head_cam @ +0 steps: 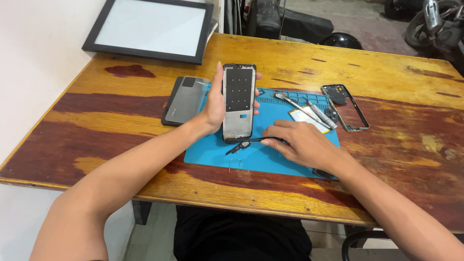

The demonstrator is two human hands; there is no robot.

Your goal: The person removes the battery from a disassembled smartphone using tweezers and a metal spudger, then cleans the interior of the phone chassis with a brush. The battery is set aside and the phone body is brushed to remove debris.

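While my two hands work over the blue mat (270, 159), here is how things stand.

Left hand: my left hand (214, 107) holds the phone frame (239, 102) propped up on its lower edge on the mat, thumb along the left rim, fingers (257, 76) curled round the right rim, closed firmly on it.

Right hand: my right hand (299, 141) lies low on the mat, fingers bent down on the end of a thin black flex strip (251, 142) that runs toward the frame's foot; whether I pinch it or only press it, I cannot tell.

Doing it well: I judge the frame should stay steady and upright, gripped by the rims only, while the strip is handled gently and kept flat, with no sharp bend or tug.

Frame look: a tall, narrow rectangle, silver metal with a black border, a dark dotted panel over its upper half and a small blue patch low down.

Where it is: at the mat's left-middle, in my left hand, its foot just by the strip.

Around it: a grey back cover (184, 100) to the left, tweezers (302, 110) and a second, empty bezel (345, 107) to the right, a black-framed panel (151, 28) at the far corner of the wooden counter (386, 72).
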